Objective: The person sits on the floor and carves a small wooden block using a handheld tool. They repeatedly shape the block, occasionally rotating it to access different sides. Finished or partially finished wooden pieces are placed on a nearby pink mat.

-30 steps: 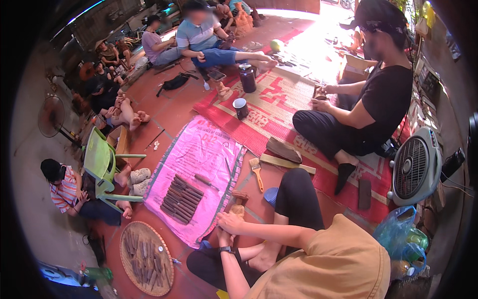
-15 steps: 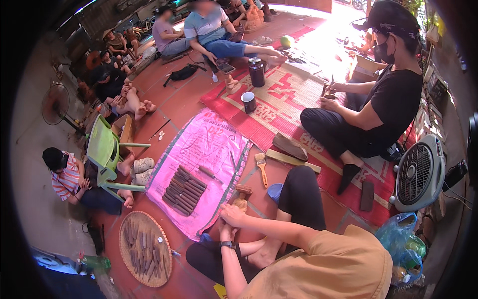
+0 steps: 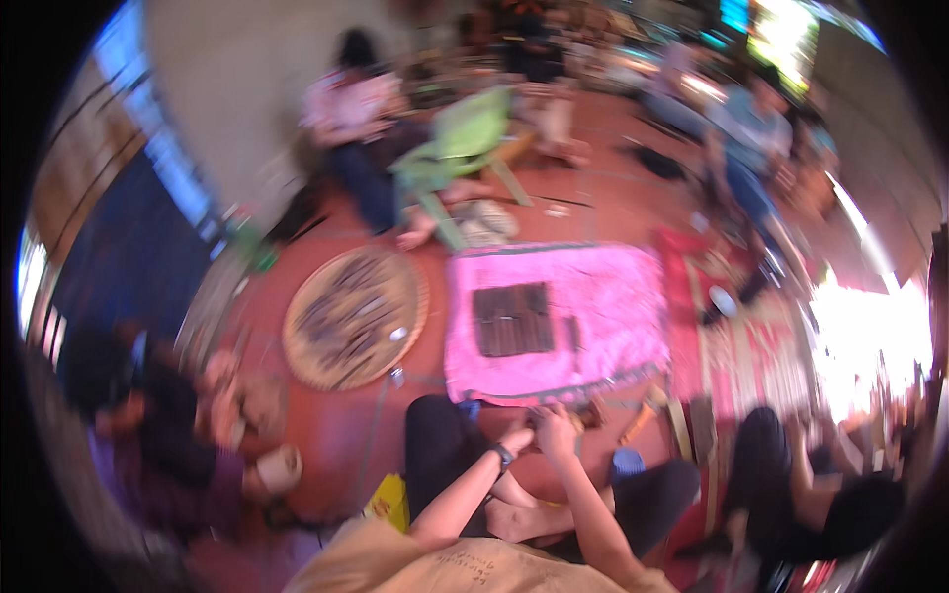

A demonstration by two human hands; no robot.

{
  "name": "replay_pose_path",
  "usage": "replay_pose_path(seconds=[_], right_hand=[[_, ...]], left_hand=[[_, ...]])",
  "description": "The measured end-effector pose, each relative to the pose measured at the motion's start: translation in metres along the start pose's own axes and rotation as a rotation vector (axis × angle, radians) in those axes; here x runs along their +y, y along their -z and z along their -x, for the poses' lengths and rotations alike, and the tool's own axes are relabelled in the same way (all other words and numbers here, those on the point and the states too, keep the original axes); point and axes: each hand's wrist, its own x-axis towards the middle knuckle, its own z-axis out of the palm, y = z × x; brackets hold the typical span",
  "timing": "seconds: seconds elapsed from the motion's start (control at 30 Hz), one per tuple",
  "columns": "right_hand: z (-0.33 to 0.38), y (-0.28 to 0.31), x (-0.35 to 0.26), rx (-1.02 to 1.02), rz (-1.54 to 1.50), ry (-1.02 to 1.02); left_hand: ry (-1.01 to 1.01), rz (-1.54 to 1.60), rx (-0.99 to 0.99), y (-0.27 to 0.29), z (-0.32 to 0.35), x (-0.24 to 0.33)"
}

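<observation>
Both hands meet above my crossed legs, blurred by motion. My left hand (image 3: 516, 436), below a dark wristwatch (image 3: 503, 456), has its fingers bent closed. Against it, my right hand (image 3: 557, 431) is closed too; whatever lies between them is hidden. A brown wooden piece (image 3: 591, 415) shows just right of the right hand; I cannot tell whether it is touched. Beyond my hands a pink sheet (image 3: 613, 296) lies flat, bearing a tight row of dark brown sticklike tools (image 3: 512, 320) and a single one (image 3: 574, 334) apart.
Left of the sheet, a round woven tray (image 3: 419, 321) holds several similar tools. A brush (image 3: 643, 415), a blue round object (image 3: 628, 462) and wooden boards (image 3: 701, 430) lie to the right. A green chair (image 3: 473, 128) stands beyond. People sit on both sides and farther back.
My view has swung left, bringing the tray and a person at the left nearer the middle and into sight. My hands stay together over my lap.
</observation>
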Motion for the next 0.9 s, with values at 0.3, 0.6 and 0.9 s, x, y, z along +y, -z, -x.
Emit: replay_pose_path(seconds=[0.3, 0.6, 0.9], right_hand=[[0.006, 0.013, -0.017, -0.114, -0.018, 0.084], [0.001, 0.006, -0.002, -0.011, -0.031, 0.207], [0.001, 0.017, -0.022, -0.101, 0.040, 0.155]], left_hand=[[-0.082, 0.173, -0.054, 0.008, 0.008, -0.017], [-0.164, 0.164, 0.000, -0.001, 0.003, -0.023], [-0.146, 0.192, -0.073, 0.001, 0.012, -0.009]])
